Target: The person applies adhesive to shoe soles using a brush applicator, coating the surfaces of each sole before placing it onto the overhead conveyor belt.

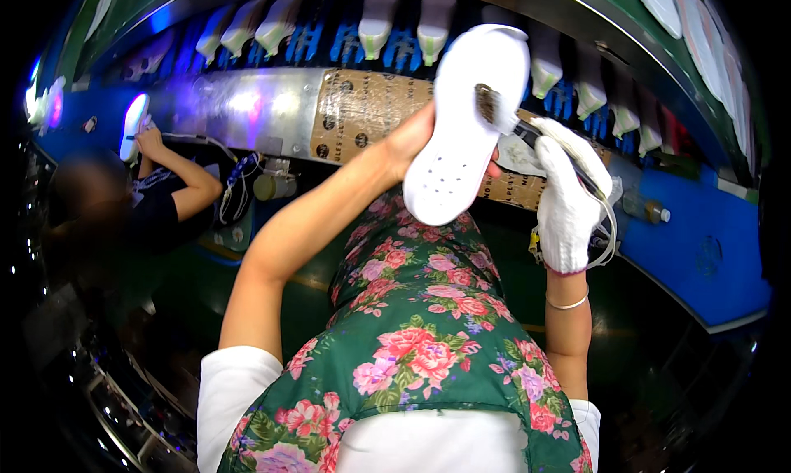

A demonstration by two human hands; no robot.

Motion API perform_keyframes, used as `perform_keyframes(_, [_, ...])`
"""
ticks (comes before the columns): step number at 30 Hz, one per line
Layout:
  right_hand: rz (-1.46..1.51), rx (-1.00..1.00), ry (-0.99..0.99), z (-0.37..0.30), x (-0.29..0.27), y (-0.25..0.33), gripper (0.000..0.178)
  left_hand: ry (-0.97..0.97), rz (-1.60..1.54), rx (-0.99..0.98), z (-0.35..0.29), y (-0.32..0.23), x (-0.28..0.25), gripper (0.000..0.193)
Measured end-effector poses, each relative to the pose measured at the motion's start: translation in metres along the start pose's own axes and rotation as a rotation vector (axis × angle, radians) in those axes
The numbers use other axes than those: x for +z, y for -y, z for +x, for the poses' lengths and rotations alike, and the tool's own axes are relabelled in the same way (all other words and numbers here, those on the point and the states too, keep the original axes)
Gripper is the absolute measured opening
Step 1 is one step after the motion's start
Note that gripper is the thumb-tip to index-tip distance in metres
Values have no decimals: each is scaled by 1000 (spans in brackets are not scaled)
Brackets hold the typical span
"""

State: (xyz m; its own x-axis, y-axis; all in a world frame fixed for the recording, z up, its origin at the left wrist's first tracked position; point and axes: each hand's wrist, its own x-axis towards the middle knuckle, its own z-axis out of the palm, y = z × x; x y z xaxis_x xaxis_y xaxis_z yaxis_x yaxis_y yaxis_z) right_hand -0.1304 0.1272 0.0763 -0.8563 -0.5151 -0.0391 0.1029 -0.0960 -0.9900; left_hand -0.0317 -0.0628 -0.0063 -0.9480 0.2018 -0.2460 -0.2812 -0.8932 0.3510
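Note:
A white shoe sole [453, 156] with small dark holes toward its lower end is held up in front of me, tilted. My bare left hand [414, 137] grips it from the left and behind; fingertips show past its right edge. My right hand [568, 189], in a white knit glove, is closed around the dark handle of a brush. The brush [487, 104] has brown bristles, which lie against the middle of the sole. A thin pale tube or cord loops beside the glove. Most of my left fingers are hidden behind the sole.
White shoes [379, 21] on blue holders line the rack beyond. A cardboard-covered [371, 114] metal ledge [239, 102] runs below them. At right, a clear bottle [647, 207] lies on a blue table [700, 242]. At left, a co-worker's hand [150, 142] holds another white sole [132, 127].

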Motion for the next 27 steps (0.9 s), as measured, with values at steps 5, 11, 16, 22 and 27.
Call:
perform_keyframes(5, [-324,-184,246,16,-9,9,16,-378,102,120,5,30,17,45])
perform_keyframes(11, [-410,-274,452,0,-12,12,16,-15,-236,200,-29,37,-11,61])
perform_keyframes(16, [-305,-330,367,-15,-4,23,18,131,-425,325,-35,36,25,82])
perform_keyframes(22, [-518,-494,320,-24,2,39,21,197,-360,456,-9,52,43,97])
perform_keyframes(27, [-499,-578,287,-23,13,42,23,319,-468,464,2,65,30,107])
